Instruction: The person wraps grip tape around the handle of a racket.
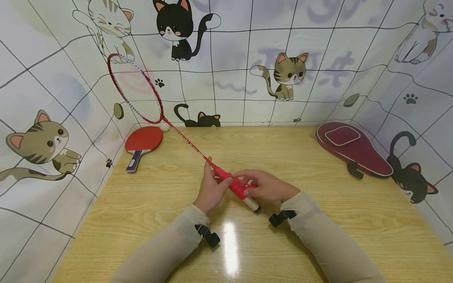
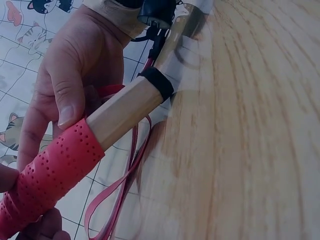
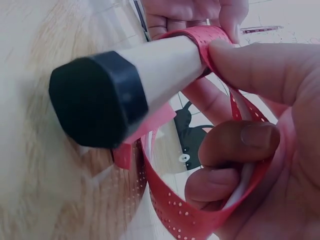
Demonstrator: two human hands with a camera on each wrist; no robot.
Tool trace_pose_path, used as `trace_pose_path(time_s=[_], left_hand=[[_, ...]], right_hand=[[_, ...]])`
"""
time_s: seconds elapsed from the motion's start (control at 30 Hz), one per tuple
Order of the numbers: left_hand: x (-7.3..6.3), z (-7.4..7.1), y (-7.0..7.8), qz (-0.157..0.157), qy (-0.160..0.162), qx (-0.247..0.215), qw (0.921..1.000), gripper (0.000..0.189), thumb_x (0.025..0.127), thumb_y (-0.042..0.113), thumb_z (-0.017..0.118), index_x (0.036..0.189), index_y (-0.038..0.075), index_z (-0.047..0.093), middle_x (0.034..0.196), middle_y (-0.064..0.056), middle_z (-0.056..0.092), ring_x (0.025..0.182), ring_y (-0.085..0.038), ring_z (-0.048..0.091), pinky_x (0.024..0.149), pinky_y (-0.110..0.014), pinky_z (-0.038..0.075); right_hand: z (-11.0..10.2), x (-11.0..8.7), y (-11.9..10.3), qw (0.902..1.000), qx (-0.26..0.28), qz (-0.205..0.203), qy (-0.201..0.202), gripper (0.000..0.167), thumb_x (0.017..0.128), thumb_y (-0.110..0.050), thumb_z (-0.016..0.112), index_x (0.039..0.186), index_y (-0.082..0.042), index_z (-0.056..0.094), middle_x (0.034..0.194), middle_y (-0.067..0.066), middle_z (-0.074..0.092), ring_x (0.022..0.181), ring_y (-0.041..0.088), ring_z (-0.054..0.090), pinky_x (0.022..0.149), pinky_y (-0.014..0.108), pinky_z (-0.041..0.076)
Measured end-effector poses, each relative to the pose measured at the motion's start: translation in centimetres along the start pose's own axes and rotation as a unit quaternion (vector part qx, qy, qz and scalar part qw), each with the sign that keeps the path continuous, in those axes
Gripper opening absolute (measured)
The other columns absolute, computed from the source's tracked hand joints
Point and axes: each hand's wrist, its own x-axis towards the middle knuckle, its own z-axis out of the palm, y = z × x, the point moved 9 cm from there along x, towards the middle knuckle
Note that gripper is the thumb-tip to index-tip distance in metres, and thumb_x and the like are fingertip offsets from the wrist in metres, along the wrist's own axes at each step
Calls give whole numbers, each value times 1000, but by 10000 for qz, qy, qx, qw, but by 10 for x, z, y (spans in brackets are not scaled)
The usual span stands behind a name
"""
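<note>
A red badminton racket (image 1: 187,141) slants across the table, its frame toward the far left wall; no strings show in the head view. My left hand (image 1: 211,192) holds the handle's upper part, thumb lying along it. Red perforated grip tape (image 1: 237,188) wraps the handle's upper portion, while the lower wood (image 2: 124,111) is bare down to a black butt cap (image 3: 95,100). With thumb and fingers, my right hand (image 1: 270,185) pinches the tape at the wrap's lower edge. A loose loop of tape (image 3: 180,215) runs through its curled fingers and hangs below the handle.
A red table tennis paddle (image 1: 144,139) lies at the table's far left, with a white ball (image 1: 164,126) beside it. At the far right is a dark red paddle case (image 1: 354,149) with a black strap. Cat-patterned cloth walls (image 1: 233,78) border the wooden table (image 1: 159,204).
</note>
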Motion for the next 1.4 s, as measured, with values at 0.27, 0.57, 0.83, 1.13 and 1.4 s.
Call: trace_pose_path(time_s=[0.27,0.57,0.83,1.13,1.4], left_hand=[[2,1,-3,-1,-50,-343,9994,97,99,5,66,169,17,0,133,-21,62,110,-30,70,96,-38,58],[2,2,-2,49,-122,-577,9982,97,97,0,61,169,16,-2,136,-25,59,113,-33,69,97,-36,57],[-1,2,1,58,-159,-258,9995,100,98,6,64,170,19,-4,135,-21,62,108,-30,71,93,-38,59],[-1,-2,2,32,5,102,9999,101,99,18,73,170,19,1,121,-14,63,98,-25,68,86,-35,60],[3,-2,-1,94,17,-246,9997,98,99,6,66,170,19,0,122,-17,64,100,-27,71,88,-33,58]], right_hand=[[-1,-2,-3,9999,-8,-86,-97,62,100,0,63,153,-31,55,121,8,66,81,24,68,71,35,58],[1,-2,-2,9995,-28,-142,-270,65,102,0,60,158,-30,49,126,6,71,99,23,67,79,35,55],[0,0,2,9999,3,-71,-94,65,97,-2,66,153,-32,52,115,6,69,87,26,67,74,38,57],[2,1,1,9998,115,-182,-46,63,96,-3,69,151,-30,53,116,9,66,88,26,70,76,39,61],[1,1,0,9998,33,-196,-62,63,99,0,67,154,-28,53,118,8,69,80,23,68,69,35,57]])
